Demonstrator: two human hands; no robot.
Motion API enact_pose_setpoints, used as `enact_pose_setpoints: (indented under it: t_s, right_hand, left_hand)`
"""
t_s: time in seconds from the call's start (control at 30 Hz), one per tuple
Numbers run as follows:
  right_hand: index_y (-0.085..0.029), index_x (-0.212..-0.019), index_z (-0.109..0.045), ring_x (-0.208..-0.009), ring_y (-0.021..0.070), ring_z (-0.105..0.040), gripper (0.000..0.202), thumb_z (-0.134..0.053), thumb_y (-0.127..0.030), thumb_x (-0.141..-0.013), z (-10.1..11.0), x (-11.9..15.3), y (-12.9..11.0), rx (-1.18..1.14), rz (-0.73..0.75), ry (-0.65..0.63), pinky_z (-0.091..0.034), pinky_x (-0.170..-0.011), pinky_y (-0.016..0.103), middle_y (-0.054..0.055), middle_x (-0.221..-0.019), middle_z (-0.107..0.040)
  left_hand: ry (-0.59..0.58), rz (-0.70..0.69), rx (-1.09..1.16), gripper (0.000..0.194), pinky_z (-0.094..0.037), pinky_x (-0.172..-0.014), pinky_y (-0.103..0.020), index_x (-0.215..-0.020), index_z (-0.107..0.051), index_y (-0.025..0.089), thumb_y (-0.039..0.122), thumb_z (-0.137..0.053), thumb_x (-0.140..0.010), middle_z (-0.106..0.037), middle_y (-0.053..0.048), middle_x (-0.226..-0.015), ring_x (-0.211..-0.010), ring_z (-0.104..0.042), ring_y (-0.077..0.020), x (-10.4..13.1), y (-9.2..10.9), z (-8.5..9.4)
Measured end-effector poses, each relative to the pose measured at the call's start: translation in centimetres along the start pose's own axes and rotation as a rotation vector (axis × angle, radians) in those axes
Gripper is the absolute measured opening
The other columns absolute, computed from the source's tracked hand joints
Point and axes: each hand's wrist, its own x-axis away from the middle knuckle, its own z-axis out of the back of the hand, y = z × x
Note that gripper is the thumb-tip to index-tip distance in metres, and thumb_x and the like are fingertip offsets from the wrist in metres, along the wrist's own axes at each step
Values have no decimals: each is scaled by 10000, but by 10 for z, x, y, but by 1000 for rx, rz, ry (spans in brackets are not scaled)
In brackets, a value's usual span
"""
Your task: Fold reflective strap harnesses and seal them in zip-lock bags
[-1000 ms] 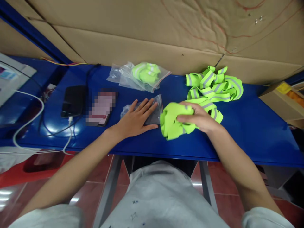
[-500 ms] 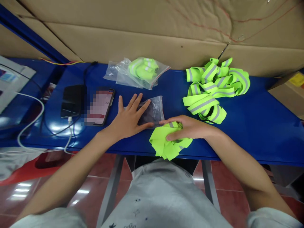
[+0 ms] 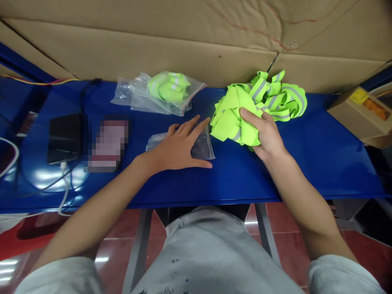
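My left hand (image 3: 179, 149) lies with spread fingers over a clear zip bag (image 3: 203, 146) on the blue table. My right hand (image 3: 266, 132) grips a folded bundle of neon yellow-green straps (image 3: 234, 116), thumb on top. Just behind that bundle, loose neon straps with grey reflective stripes (image 3: 292, 100) are heaped by the cardboard. Farther back, left of the heap, a clear bag with a neon strap inside (image 3: 170, 87) rests beside other clear plastic (image 3: 137, 96).
A phone (image 3: 108, 143) and a black device (image 3: 65, 136) with a white cable lie on the left of the blue table (image 3: 324, 163). An open cardboard box (image 3: 361, 116) stands at the right. Cardboard (image 3: 147, 45) lines the back.
My right hand has lifted the neon bundle from the front edge up and back, in front of the strap heap. My left hand has turned on the zip bag. The view has shifted right.
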Motion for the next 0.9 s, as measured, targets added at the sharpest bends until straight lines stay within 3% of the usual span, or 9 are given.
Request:
enact_pose_setpoints:
  t_s: [0.17, 0.3, 0.4, 0.47, 0.53, 0.6, 0.67, 0.8, 0.9]
  right_hand:
    - [-224, -1198, -710, -1274, 305, -719, 502, -826, -526, -815, 1, -2, 2, 49, 1, 20, -624, -1091, 486, 64, -1275, -771]
    - [-221, -1218, -690, -1329, 316, -682, 523, -818, -515, -805, 0, -3, 0, 32, 5, 36, -604, -1117, 495, 66, -1311, -752]
    - [-236, -1239, -675, -1385, 314, -634, 529, -816, -522, -817, 0, -3, -3, 15, -7, 52, -560, -1173, 476, 67, -1378, -722]
    - [-263, -1240, -673, -1432, 304, -589, 527, -818, -540, -817, 0, -3, -5, 39, -24, 57, -528, -1207, 453, 49, -1393, -716]
    - [-281, -1230, -673, -1465, 304, -552, 539, -828, -562, -796, -1, -2, -5, 64, -32, 63, -522, -1215, 446, 35, -1370, -729]
    - [-296, -1206, -678, -1468, 319, -545, 542, -831, -590, -778, -2, -1, -4, 71, -21, 75, -548, -1189, 470, 31, -1342, -741]
    - [-309, -1166, -689, -1440, 341, -571, 512, -823, -612, -777, -4, 0, -2, 57, 6, 82, -587, -1140, 510, 31, -1327, -745]
    - [-317, -1111, -709, -1364, 362, -635, 458, -822, -615, -782, -6, 0, 2, 46, 32, 73, -635, -1050, 553, 43, -1242, -768]
    - [-316, -1131, -710, -1342, 363, -651, 459, -813, -609, -793, -6, -1, 5, 75, 39, 62, -640, -1034, 558, 54, -1191, -777]
  left_hand:
    - [46, -34, 47, 1088, -142, -1271, -707, -1681, -242, 218, 719, -733, -849, -368, -222, -1697, -1563, -346, -445, -1, 1, -11]
    - [149, -16, 170, 1118, -138, -1299, -675, -1698, -166, 305, 694, -762, -835, -368, -156, -1704, -1569, -338, -434, 1, -5, -9]
    - [252, -45, 230, 1207, -142, -1317, -627, -1701, -165, 303, 741, -802, -773, -341, -144, -1720, -1568, -329, -444, 4, -7, -5]
    - [224, -69, 224, 1254, -115, -1309, -658, -1706, -173, 271, 805, -779, -746, -322, -189, -1720, -1578, -304, -465, 6, -7, -5]
    - [154, -107, 182, 1124, -95, -1276, -728, -1693, -257, 273, 825, -689, -813, -326, -225, -1708, -1571, -311, -483, 7, -6, -8]
    - [121, -152, 115, 775, -145, -1241, -761, -1635, -409, 317, 707, -548, -980, -389, -212, -1668, -1528, -389, -459, 7, -6, -11]
    - [144, -191, 33, 491, -202, -1225, -753, -1553, -529, 355, 484, -426, -1091, -439, -180, -1628, -1497, -439, -417, 7, -6, -14]
    - [236, -268, -74, 403, -255, -1223, -733, -1398, -647, 295, 223, -448, -1056, -445, -181, -1607, -1488, -446, -396, 4, -10, -20]
    - [259, -312, -123, 403, -389, -1147, -689, -1286, -674, 242, 96, -465, -974, -466, -200, -1579, -1429, -498, -396, 1, -13, -24]
